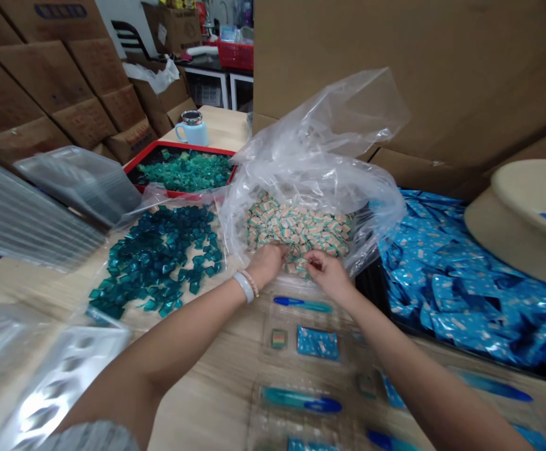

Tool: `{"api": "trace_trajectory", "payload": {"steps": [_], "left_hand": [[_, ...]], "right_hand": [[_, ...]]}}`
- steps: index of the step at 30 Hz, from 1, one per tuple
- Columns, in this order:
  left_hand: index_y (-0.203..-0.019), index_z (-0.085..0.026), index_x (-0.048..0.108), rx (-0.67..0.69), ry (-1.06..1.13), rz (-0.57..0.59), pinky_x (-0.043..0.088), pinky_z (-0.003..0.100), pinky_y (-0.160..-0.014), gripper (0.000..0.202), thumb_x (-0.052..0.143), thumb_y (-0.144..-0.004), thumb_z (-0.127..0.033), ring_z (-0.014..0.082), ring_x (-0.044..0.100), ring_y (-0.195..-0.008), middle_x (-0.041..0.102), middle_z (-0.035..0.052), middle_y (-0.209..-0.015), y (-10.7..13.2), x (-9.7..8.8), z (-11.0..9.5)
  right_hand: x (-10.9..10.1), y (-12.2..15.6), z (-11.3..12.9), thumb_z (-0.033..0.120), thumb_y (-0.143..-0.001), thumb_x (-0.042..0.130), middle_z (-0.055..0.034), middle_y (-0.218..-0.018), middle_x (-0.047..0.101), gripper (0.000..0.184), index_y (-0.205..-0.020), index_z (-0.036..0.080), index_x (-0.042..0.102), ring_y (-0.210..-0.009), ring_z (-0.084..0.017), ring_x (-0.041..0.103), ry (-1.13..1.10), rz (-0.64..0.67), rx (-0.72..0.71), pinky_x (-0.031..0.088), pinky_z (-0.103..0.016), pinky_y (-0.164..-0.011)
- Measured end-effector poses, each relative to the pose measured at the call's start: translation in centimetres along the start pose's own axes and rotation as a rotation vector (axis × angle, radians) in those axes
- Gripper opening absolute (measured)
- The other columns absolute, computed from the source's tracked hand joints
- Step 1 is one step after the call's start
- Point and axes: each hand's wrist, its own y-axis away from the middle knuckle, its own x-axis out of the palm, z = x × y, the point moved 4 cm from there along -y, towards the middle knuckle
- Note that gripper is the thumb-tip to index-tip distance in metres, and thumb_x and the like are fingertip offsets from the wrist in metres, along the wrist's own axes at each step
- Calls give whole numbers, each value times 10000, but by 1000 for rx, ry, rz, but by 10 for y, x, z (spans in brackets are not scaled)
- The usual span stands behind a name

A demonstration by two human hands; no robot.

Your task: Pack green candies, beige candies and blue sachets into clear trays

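Clear plastic bag (329,144) bunched up around a heap of striped pieces (301,224), and both hands are in at its near edge! Left hand (267,264), fingers bent down among them; whether it grips one, I can't tell. Right hand (328,274) just beside it, thumb and fingertips drawn close, their catch unclear. Teal pieces (153,250) lie left, blue packets (435,269) right.

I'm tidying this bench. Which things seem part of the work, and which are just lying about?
Probably part of the work:
striped squares, left hand and right hand at them
clear plastic bag holding them
clear tray holding a striped square, pen and blue packet
pile of blue packets
teal pieces, less surely

Probably just lying about:
light blue mug
red basket
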Motion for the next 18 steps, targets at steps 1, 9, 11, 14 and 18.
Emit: {"api": "trace_trajectory", "payload": {"steps": [1,9,11,14,18], "left_hand": [[-807,-134,638,3,26,9,406,259,-674,187,475,-723,-173,174,556,-732,616,83,-813,-2,-1,3],[-628,-117,623,-87,314,55,401,215,-572,124,507,-667,-139,116,514,-555,562,1,-543,-20,-6,20],[-613,-109,599,-116,422,79,396,199,-512,124,502,-683,-140,88,471,-465,504,-25,-465,-22,-8,20],[-688,-103,569,-150,592,115,411,188,-482,123,463,-736,-143,63,460,-426,503,-36,-477,-20,-10,17],[-740,-107,529,-162,760,145,451,205,-541,91,443,-761,-128,62,511,-483,547,-16,-559,-14,-7,12]], "right_hand": [[0,1,0,231,-700,483,-15,-686,572,140,-806,171,551,-594,-134,518,-3,5,-8,411,-259,-581],[-1,3,20,163,-693,473,-11,-713,517,123,-767,167,570,-587,-112,473,29,28,-146,392,-238,-559],[-2,3,22,169,-701,474,-16,-728,523,128,-780,169,575,-607,-116,479,12,11,-145,396,-240,-571],[-2,0,22,208,-715,486,-16,-721,539,128,-802,177,575,-639,-130,494,-48,-47,-96,405,-251,-600],[6,-8,17,257,-713,511,-21,-734,554,164,-845,174,561,-667,-138,517,-225,-85,-24,424,-267,-632]]}}
